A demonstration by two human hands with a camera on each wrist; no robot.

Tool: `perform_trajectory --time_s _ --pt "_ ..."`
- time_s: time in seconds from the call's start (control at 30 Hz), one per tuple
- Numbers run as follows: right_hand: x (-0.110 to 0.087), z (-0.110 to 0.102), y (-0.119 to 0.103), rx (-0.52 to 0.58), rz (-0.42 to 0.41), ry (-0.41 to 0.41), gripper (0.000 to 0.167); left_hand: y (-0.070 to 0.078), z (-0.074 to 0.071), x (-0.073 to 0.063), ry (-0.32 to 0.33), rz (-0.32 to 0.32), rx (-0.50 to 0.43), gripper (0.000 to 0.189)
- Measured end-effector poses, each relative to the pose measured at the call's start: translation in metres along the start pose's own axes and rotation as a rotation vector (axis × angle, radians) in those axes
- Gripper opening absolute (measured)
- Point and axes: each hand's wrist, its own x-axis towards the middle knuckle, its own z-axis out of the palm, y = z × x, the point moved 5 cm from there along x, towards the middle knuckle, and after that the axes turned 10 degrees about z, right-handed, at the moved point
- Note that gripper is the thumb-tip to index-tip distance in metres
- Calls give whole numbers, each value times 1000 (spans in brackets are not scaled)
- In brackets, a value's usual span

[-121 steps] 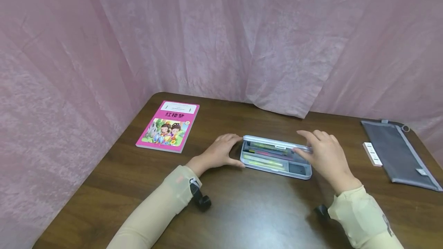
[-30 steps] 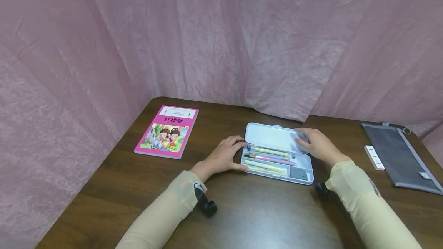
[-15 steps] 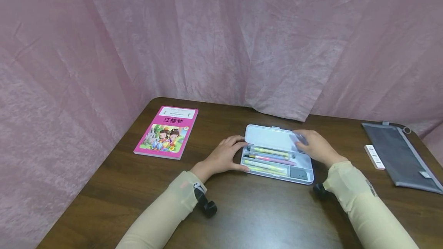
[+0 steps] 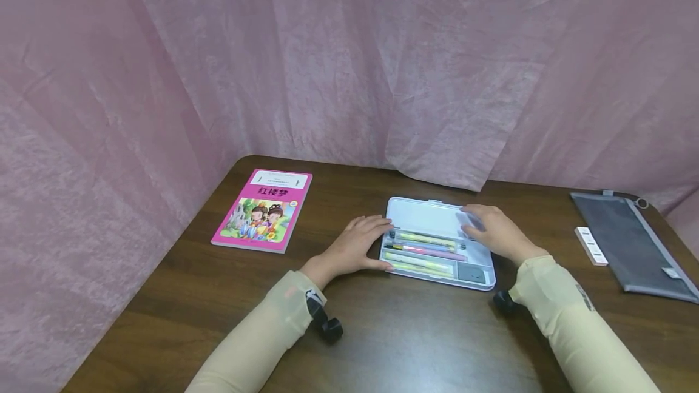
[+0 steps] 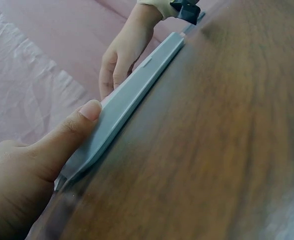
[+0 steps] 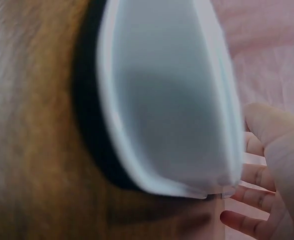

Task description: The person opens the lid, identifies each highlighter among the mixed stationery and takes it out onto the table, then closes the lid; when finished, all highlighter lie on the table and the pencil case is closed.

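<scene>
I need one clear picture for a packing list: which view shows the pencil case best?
The head view: it shows the pencil case nearly whole, from above, lid open, pens inside. The left wrist view shows it edge-on, contents hidden; the right wrist view shows only one end, close and blurred.

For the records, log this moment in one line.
left hand: holding pencil case; right hand: holding lid; lid: open; pens: inside

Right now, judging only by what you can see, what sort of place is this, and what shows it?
Probably a study desk, though the room is hidden: a brown table bears an open pencil case with pens inside and a pink illustrated book.
</scene>
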Motion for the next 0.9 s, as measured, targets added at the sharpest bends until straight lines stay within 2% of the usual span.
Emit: perform_trajectory --time_s 0.23,0.53,0.9 --pt "-7 -10 -4 -48 -28 80 52 1 0 2 -12 -3 9 88" --pt "-22 -32 -13 39 7 146 51 -1 1 1 6 4 4 86" --pt "-55 -65 -34 98 -66 317 46 0 0 0 24 40 -2 84"
